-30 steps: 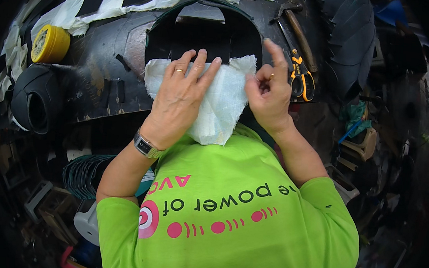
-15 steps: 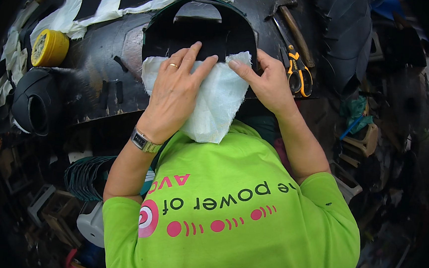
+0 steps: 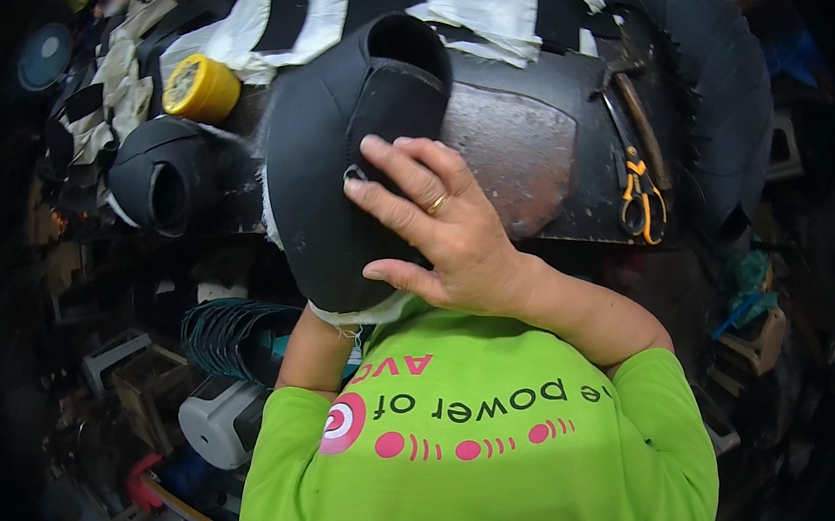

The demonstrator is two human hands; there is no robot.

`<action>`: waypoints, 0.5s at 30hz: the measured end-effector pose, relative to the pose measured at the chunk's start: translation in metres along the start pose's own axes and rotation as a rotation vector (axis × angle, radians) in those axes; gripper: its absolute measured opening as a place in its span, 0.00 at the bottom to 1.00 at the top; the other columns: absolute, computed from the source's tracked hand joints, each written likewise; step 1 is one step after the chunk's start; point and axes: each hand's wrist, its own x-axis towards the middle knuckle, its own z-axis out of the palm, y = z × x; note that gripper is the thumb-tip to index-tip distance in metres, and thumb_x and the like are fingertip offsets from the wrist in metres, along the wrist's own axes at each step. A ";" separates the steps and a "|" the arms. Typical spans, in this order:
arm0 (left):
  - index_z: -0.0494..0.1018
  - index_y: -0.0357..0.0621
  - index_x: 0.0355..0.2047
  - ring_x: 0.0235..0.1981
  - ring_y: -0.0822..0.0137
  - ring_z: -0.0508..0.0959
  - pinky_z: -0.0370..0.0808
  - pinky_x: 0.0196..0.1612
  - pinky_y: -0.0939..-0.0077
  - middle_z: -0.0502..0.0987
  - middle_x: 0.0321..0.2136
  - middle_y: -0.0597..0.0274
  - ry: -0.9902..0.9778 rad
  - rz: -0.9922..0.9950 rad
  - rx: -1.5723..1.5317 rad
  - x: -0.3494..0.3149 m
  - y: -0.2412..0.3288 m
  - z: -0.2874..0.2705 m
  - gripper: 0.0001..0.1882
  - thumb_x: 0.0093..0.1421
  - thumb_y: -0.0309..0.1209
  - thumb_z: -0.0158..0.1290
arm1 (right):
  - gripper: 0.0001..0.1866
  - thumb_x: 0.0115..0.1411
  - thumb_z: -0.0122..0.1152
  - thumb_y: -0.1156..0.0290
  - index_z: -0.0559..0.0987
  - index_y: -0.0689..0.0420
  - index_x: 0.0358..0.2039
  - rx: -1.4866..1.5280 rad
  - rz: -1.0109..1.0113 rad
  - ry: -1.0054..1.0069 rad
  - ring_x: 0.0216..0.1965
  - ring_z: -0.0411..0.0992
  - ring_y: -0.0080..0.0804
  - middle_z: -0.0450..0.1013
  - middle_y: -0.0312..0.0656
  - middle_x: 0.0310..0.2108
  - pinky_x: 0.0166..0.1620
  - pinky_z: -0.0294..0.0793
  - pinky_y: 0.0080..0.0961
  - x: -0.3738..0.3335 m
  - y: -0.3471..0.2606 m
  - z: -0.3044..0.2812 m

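Observation:
A black shoe upper (image 3: 313, 166) stands tilted over the near edge of the bench, its collar opening away from me and frayed white lining along its lower edge. Across its right side lies my right hand (image 3: 440, 214), fingers spread and outstretched, touching the black surface. A gold ring shows on one finger. My left forearm rises under the upper's near end; the left hand itself is hidden by the upper, so its fingers cannot be seen.
Scissors with orange and black handles (image 3: 643, 199) lie beside a hammer (image 3: 640, 126) on the right. To the left are a yellow tub (image 3: 202, 88) and another black upper (image 3: 167, 175). White cloth pieces (image 3: 483, 13) lie along the back. A worn board (image 3: 512, 151) is on the bench.
The upper has been turned from its open, lining side to its black outer side. My right hand has moved left onto it; my left hand has gone behind it. The whole view has shifted.

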 end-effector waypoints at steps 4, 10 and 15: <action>0.69 0.34 0.62 0.67 0.53 0.66 0.65 0.67 0.59 0.68 0.63 0.43 0.125 0.076 -0.024 -0.012 -0.008 -0.002 0.22 0.72 0.33 0.47 | 0.36 0.53 0.74 0.57 0.75 0.51 0.61 -0.076 -0.070 -0.066 0.69 0.57 0.49 0.62 0.46 0.69 0.70 0.52 0.55 0.000 -0.002 0.016; 0.72 0.33 0.59 0.68 0.48 0.65 0.62 0.69 0.56 0.67 0.64 0.39 0.149 0.234 0.364 -0.003 0.006 0.032 0.21 0.72 0.34 0.48 | 0.34 0.58 0.71 0.57 0.74 0.53 0.63 0.050 -0.041 -0.032 0.69 0.59 0.50 0.62 0.48 0.69 0.69 0.57 0.50 -0.007 -0.002 0.008; 0.74 0.30 0.56 0.67 0.43 0.65 0.60 0.69 0.53 0.68 0.63 0.35 0.165 0.581 1.901 0.046 0.010 0.053 0.21 0.71 0.35 0.48 | 0.31 0.66 0.66 0.65 0.69 0.63 0.66 0.484 0.373 0.171 0.64 0.66 0.38 0.66 0.50 0.65 0.67 0.64 0.37 -0.010 0.020 -0.045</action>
